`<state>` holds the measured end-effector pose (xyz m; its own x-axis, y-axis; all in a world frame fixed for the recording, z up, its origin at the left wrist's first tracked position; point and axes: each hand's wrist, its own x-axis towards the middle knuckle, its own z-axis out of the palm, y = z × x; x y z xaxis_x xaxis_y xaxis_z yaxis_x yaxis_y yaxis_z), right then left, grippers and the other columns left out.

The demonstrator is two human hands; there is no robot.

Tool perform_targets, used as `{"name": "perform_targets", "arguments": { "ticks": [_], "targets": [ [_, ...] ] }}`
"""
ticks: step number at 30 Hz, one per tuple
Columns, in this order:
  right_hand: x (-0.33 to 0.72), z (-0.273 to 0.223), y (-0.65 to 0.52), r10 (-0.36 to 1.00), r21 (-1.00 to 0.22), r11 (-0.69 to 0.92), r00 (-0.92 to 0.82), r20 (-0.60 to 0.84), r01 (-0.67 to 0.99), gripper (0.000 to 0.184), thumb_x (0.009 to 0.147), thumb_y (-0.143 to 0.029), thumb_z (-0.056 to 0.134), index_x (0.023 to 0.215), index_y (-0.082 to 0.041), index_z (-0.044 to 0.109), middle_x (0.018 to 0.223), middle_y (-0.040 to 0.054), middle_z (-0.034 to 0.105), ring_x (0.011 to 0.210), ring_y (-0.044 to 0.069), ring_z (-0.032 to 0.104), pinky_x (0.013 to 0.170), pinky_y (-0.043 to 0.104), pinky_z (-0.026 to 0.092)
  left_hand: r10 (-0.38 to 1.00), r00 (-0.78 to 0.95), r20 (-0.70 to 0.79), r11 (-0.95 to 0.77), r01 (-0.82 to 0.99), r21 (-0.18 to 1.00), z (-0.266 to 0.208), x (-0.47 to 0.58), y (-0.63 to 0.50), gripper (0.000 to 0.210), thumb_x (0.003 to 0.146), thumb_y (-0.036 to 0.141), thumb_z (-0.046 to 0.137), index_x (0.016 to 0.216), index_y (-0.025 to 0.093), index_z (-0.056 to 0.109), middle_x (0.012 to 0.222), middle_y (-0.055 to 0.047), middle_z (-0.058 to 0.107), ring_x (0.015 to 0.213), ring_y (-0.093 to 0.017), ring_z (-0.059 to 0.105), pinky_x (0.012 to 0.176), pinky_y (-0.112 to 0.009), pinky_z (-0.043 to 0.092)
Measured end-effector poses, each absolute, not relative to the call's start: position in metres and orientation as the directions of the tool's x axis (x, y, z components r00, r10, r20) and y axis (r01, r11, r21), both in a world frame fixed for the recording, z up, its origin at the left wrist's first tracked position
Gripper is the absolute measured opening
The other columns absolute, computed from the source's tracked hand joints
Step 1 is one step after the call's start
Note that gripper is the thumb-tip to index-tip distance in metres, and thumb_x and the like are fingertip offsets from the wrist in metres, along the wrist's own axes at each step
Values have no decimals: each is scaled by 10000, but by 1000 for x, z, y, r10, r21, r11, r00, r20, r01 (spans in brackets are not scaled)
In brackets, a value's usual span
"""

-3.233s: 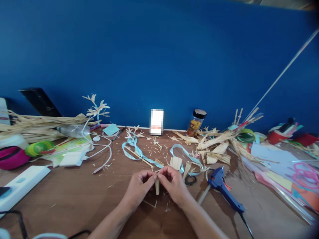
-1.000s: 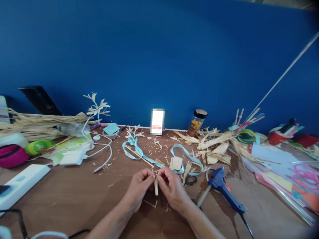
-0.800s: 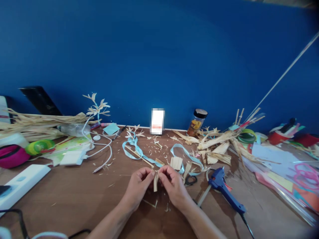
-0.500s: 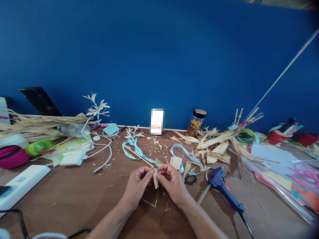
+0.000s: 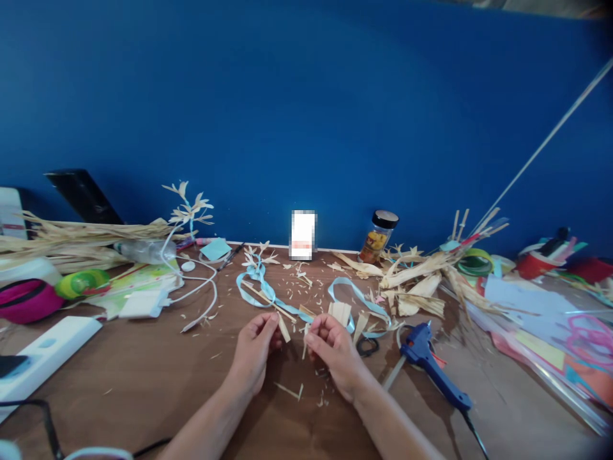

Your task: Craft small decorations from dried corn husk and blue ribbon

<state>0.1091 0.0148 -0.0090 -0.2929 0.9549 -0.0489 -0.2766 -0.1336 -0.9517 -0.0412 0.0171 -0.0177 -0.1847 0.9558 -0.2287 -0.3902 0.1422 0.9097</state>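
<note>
My left hand point(image 5: 257, 348) pinches a short, pale strip of dried husk point(image 5: 284, 328) between thumb and fingertips. A little to the right, my right hand point(image 5: 331, 344) pinches a much thinner sliver of husk point(image 5: 305, 342). The two hands are apart, above the brown table point(image 5: 201, 383). Just beyond them a light blue ribbon point(image 5: 268, 295) lies curled around a thin stick point(image 5: 265, 299), with a small husk flower point(image 5: 260, 254) at its far end. Flat husk pieces point(image 5: 340, 313) rest beside my right hand.
A blue glue gun point(image 5: 433, 364) lies to the right, near black-handled scissors point(image 5: 368, 347). Behind are a jar point(image 5: 378, 236), a blurred phone-like screen point(image 5: 302, 234) and a husk pile point(image 5: 412, 281). A power strip point(image 5: 52, 358), white charger point(image 5: 142, 303) and cable are at left.
My hands have moved apart. The husk piece they held together is now a wider strip in my left hand and a thin sliver in my right.
</note>
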Motion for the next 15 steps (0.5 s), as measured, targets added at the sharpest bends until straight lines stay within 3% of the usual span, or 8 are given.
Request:
{"name": "perform_targets", "arguments": {
  "ticks": [3, 7, 9, 11, 13, 15],
  "targets": [
    [111, -12, 16, 964, -970, -114, -262, -56, -215, 197, 737, -299, 608, 779, -204, 440, 599, -66, 479, 502, 77, 439, 487, 188, 357, 943, -221, -247, 136, -423, 896, -15, -42, 17, 264, 624, 367, 695, 682, 139, 576, 538, 57, 495, 491, -50, 431, 472, -144, 371],
    [114, -16, 17, 980, -972, 155, -147, 130, 174, 28, 760, -199, 527, 751, -183, 548, 697, -2, 561, 635, 126, 511, 609, 244, 404, 949, -201, -244, 145, -409, 901, -13, -40, 15, 263, 616, 357, 707, 726, 136, 616, 559, 43, 519, 504, -50, 441, 468, -138, 364],
    [114, -15, 17, 971, -932, 235, -103, 214, 277, 104, 765, -163, 486, 779, -176, 588, 833, 39, 597, 751, 154, 535, 702, 273, 411, 951, -191, -243, 156, -382, 911, -14, -39, 14, 253, 625, 355, 702, 726, 135, 629, 567, 37, 532, 502, -49, 438, 466, -139, 361],
    [113, -14, 16, 982, -953, 180, -97, 160, 244, 142, 794, -199, 460, 853, -171, 586, 849, 51, 610, 716, 150, 544, 672, 273, 426, 958, -181, -220, 151, -335, 930, -15, -38, 12, 235, 637, 350, 694, 716, 134, 644, 579, 26, 551, 507, -53, 439, 475, -146, 369],
    [110, -11, 16, 986, -985, 69, -162, 43, 158, 178, 822, -275, 456, 906, -164, 568, 740, 29, 610, 596, 125, 525, 574, 245, 427, 973, -159, -166, 119, -266, 957, -16, -37, 10, 217, 653, 341, 683, 708, 133, 659, 587, 14, 572, 514, -60, 444, 485, -153, 374],
    [108, -10, 15, 969, -996, 15, -247, -8, 91, 187, 808, -320, 503, 864, -155, 573, 665, 7, 593, 550, 107, 506, 530, 218, 411, 987, -115, -108, 83, -202, 976, -16, -35, 10, 205, 671, 335, 670, 694, 131, 665, 575, 9, 577, 508, -63, 440, 481, -157, 367]
  ]
}}
